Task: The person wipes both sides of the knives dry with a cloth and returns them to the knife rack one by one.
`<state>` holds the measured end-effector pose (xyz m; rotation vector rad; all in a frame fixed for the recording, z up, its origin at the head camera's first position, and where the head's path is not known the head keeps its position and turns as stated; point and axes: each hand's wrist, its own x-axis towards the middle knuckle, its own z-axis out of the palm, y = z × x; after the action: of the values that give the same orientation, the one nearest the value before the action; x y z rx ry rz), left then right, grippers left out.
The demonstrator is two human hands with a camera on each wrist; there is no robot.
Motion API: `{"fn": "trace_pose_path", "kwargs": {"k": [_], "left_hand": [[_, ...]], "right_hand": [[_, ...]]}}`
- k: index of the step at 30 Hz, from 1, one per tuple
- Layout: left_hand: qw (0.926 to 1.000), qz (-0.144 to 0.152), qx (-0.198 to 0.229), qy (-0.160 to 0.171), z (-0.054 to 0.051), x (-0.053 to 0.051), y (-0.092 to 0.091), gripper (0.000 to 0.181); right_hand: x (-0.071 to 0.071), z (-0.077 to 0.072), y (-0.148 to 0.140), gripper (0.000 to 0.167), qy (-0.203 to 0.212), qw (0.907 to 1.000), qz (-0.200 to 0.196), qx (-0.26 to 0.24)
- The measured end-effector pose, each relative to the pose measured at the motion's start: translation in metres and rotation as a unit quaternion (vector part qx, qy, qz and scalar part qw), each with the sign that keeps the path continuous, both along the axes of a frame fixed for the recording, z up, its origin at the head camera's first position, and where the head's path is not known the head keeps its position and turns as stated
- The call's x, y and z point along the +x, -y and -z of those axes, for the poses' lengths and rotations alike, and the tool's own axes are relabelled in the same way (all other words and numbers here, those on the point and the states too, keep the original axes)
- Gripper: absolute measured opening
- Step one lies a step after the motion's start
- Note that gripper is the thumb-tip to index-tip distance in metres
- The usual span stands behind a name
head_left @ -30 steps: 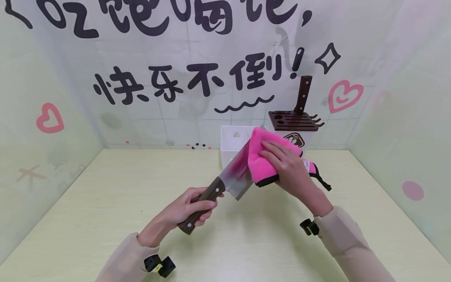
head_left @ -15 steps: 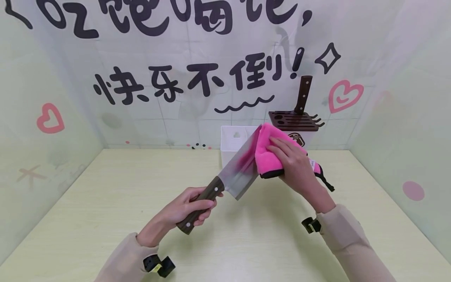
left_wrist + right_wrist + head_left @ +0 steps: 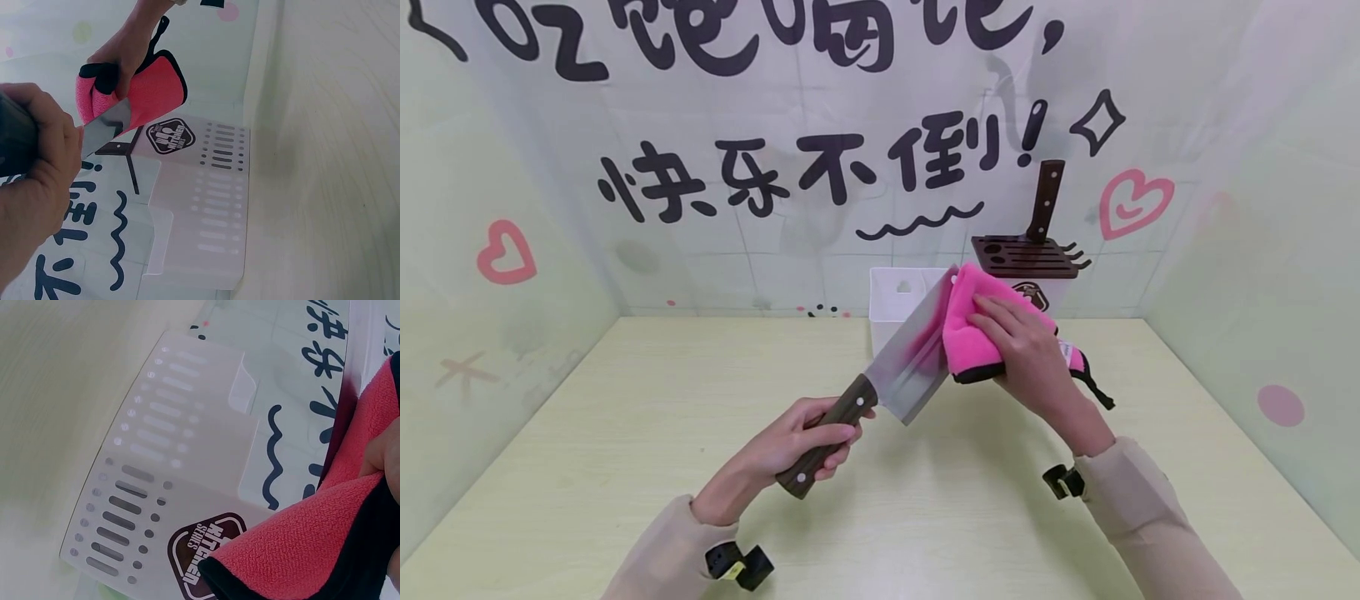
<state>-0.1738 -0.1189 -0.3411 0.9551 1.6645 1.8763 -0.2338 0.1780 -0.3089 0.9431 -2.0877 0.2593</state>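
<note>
1. On the far left, a pink heart outline (image 3: 507,251) marks the pale wall.
2. The left arm wears a beige sleeve (image 3: 662,554) with a small black device (image 3: 739,567) at the wrist.
3. The left hand (image 3: 797,437) curls its fingers round the dark wooden, riveted handle of a broad steel cleaver (image 3: 895,379), the thumb lying across it.
4. The cleaver is raised over a pale wood-grain tabletop (image 3: 625,408), between the two hands, slanting from its handle at lower left to its far end at upper right. A pink tint shows on the blade.
5. Behind the blade, a white plastic holder (image 3: 883,292) stands against the back wall, which bears large black lettering (image 3: 838,167). The right wrist view shows the holder's slotted front and a dark kitchen emblem (image 3: 206,550).
6. A fluffy pink cloth with black edging (image 3: 981,333) is folded against the far part of the blade, touching it.
7. The right hand (image 3: 1033,354) grips the cloth, fingers laid over its upper face.
8. Behind that hand, a dark brown slotted top (image 3: 1022,262) crowns the holder, with a dark wooden handle (image 3: 1047,200) rising from it.
9. Farther right, a pink smiling heart (image 3: 1137,205) decorates the back wall.
</note>
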Motion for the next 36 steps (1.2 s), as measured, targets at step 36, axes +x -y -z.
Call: {"fn": "trace_pose_path", "kwargs": {"k": [36], "left_hand": [[0.9993, -0.020, -0.011, 0.028, -0.001, -0.001, -0.006, 0.036]], "right_hand": [[0.025, 0.007, 0.033, 0.051, -0.049, 0.9941, -0.055, 0.079]]}}
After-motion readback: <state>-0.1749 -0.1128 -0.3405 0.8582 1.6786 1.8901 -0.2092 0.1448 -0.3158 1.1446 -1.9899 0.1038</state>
